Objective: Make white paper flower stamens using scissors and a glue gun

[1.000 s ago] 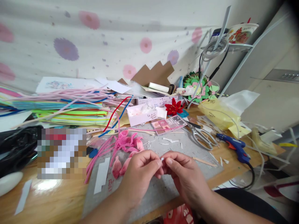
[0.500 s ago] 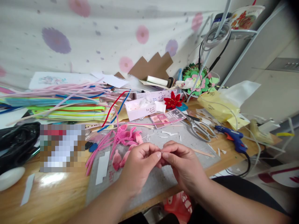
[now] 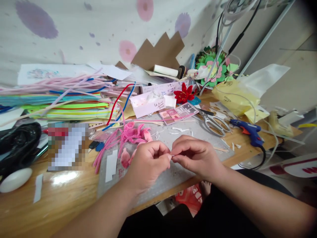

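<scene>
My left hand (image 3: 148, 163) and my right hand (image 3: 195, 158) meet fingertip to fingertip above a grey mat (image 3: 173, 175) near the table's front edge. Both pinch a tiny pale piece between thumbs and forefingers; it is too small to name. Just left of my left hand lie pink pipe-cleaner petals (image 3: 131, 140) on the mat. White paper scraps (image 3: 179, 129) are scattered beyond my hands.
Scissors (image 3: 213, 121) and a blue glue gun (image 3: 250, 132) lie to the right. An eyeshadow palette (image 3: 177, 113), a red paper flower (image 3: 183, 94) and a pink box (image 3: 147, 104) sit behind. Piles of coloured pipe cleaners (image 3: 61, 102) fill the left; a black bag (image 3: 17, 142) sits far left.
The view has tilted downward, so the table sits higher in the picture. My hands stay pinched together, the fingertips now closer, and the small white piece shows less.
</scene>
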Available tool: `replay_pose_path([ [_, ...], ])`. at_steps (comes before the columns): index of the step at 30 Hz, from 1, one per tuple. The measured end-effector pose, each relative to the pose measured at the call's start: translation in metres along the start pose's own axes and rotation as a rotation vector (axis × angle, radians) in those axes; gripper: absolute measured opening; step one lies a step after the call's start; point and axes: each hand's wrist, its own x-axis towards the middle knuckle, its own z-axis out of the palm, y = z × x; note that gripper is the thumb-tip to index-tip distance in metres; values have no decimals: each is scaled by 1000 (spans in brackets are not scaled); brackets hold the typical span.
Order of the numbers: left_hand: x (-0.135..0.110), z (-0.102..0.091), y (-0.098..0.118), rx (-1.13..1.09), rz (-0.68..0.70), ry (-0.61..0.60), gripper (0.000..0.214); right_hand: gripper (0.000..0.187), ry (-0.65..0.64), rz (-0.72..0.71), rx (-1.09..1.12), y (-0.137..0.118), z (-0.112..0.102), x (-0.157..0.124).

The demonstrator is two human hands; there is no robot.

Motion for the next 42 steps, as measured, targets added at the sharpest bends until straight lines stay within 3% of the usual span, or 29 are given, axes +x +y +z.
replay_pose_path([
  [6, 1, 0, 3, 50, -30, -24, 13, 10, -10, 45, 30, 1, 0, 0],
  [13, 0, 6, 8, 26, 3, 34, 6, 9, 124, 238, 553, 8, 15, -4],
  [19, 1, 7, 3, -112, -5, 35, 10, 9, 96, 295, 723, 10, 23, -6],
  [22, 1, 7, 2, -189, -15, 16, 11, 10, 31, 187, 584, 9, 18, -4],
  [28, -1, 8, 9, -362, -149, 29, 7, 18, -64, -215, -159, -1, -1, 0],
  [33, -3, 10, 13, -493, -201, 26, 6, 33, -193, -490, -451, -8, -10, 0],
  [36, -3, 9, 12, -439, -167, 48, 8, 29, -115, -361, -308, -10, -8, 0],
  [39, -2, 6, 6, -284, -89, 75, 11, 14, -24, -21, -48, -11, -3, 1],
  [42, 0, 5, -1, -126, -19, 94, 13, 10, -32, 238, 110, -9, 3, 3],
])
